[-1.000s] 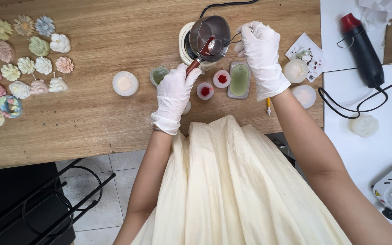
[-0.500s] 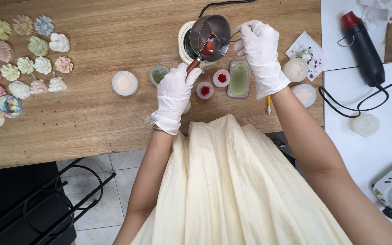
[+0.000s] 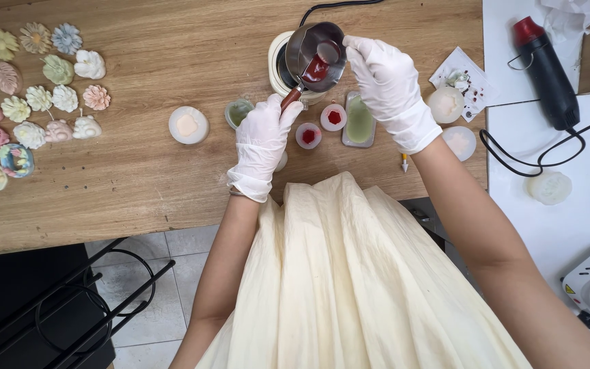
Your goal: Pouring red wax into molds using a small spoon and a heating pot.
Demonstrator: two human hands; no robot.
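Note:
My left hand (image 3: 262, 140), in a white glove, grips the wooden handle of a small metal melting pot (image 3: 317, 56). The pot is tilted over a white round heater (image 3: 280, 68) and holds red liquid wax. My right hand (image 3: 388, 85), also gloved, is closed beside the pot's right rim; what it pinches is too small to tell. Just below the pot sit two small round moulds with red wax (image 3: 334, 117) (image 3: 308, 135) and a rectangular pale green mould (image 3: 359, 117).
Several pastel flower-shaped wax pieces (image 3: 32, 96) lie at the table's left. A white round candle (image 3: 188, 125) and a greenish cup (image 3: 238, 112) sit left of my hands. At the right are white round moulds (image 3: 445, 104), a black and red heat gun (image 3: 546, 72) with cord, and a white board (image 3: 582, 198).
The pot stays tilted over the heater, and the red wax has shifted slightly inside it. Both hands have barely moved.

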